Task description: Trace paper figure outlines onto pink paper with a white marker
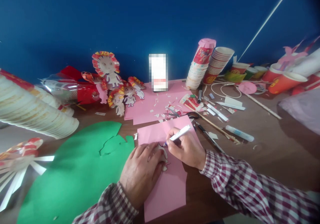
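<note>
My left hand (pixel 142 170) lies over a small white paper cutout (pixel 163 154), pressing it onto a pink sheet (pixel 167 194); its fingers lie flat and partly cover the cutout. In my right hand (pixel 187 147) is a white marker (pixel 180 133), its dark tip touching the sheet at the cutout's upper edge. A short dark line shows on the pink paper to the right of the cutout.
Green paper (pixel 82 174) lies left. Behind are paper figures (pixel 107 67), a phone-like screen (pixel 158 71) and scraps on another pink sheet (pixel 145 112). Scissors (pixel 192 115), pens, a glue tube (pixel 239 133) and stacked cups (pixel 200 64) stand or lie right; more cups (pixel 37 107) lean left.
</note>
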The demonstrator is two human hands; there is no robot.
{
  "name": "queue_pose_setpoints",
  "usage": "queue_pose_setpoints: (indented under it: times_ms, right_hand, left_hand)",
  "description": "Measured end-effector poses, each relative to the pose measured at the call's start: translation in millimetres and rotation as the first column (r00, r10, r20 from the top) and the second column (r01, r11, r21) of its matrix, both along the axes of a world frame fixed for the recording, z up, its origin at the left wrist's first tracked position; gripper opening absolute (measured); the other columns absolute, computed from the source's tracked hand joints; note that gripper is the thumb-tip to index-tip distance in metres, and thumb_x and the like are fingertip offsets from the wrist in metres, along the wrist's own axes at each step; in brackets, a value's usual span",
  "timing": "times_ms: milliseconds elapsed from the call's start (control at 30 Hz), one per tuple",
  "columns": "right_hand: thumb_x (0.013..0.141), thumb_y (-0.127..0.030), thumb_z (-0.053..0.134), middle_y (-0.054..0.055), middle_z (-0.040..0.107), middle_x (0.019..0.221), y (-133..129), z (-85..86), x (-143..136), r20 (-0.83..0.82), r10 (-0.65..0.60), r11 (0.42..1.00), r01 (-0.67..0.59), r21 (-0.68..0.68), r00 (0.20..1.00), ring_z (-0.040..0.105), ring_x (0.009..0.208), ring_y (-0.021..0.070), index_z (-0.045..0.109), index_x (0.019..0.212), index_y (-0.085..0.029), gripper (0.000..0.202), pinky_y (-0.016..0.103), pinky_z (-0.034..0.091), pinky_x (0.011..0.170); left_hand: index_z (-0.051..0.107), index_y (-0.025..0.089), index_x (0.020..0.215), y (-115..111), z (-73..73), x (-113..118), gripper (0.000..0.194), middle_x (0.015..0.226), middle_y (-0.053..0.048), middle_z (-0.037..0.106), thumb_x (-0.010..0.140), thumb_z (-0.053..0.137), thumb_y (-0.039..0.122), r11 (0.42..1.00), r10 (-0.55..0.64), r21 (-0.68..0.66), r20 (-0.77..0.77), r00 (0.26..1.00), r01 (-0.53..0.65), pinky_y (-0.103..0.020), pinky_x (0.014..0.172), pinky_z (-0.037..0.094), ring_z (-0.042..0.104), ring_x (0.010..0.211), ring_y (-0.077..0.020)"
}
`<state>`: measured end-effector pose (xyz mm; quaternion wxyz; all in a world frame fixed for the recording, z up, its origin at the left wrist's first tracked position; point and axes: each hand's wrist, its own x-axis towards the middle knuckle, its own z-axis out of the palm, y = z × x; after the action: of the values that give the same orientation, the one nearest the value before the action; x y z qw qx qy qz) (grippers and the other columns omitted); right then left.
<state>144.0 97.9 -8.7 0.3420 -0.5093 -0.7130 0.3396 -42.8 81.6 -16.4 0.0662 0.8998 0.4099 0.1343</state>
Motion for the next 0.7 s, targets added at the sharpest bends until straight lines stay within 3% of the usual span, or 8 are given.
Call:
queue_pose_setpoints:
  times_ms: [433,700]
  right_hand:
    - [0.081,-0.017,0.049,-0.007,0.043,0.050,-0.7,-1.6,0.0,-0.001,-0.011,1.000,0.011,-0.004,1.000,0.037,0.041,0.0069,0.049,0.074,-0.018,0.007,0.019,0.026,0.041]
    - [0.082,-0.017,0.047,-0.005,0.047,0.054,-1.3,-1.5,1.0,0.001,0.005,1.000,-0.005,-0.002,1.000,0.042,0.044,0.0076,0.048,0.075,-0.018,0.007,0.019,0.030,0.044]
  left_hand:
    - [0.056,0.023,0.107,-0.7,-1.0,-1.1,0.024,0.120,-0.005,0.055,0.084,0.051,0.026,1.000,0.008,0.001,-0.004,1.000,-0.008,-0.046,0.084,0.046,0.050,0.103,-0.0258]
    - [0.056,0.022,0.108,-0.2,-0.8,-0.8,0.025,0.119,-0.006,0.055,0.083,0.051,0.025,1.000,0.004,0.003,-0.005,1.000,-0.004,-0.045,0.084,0.047,0.050,0.103,-0.0257]
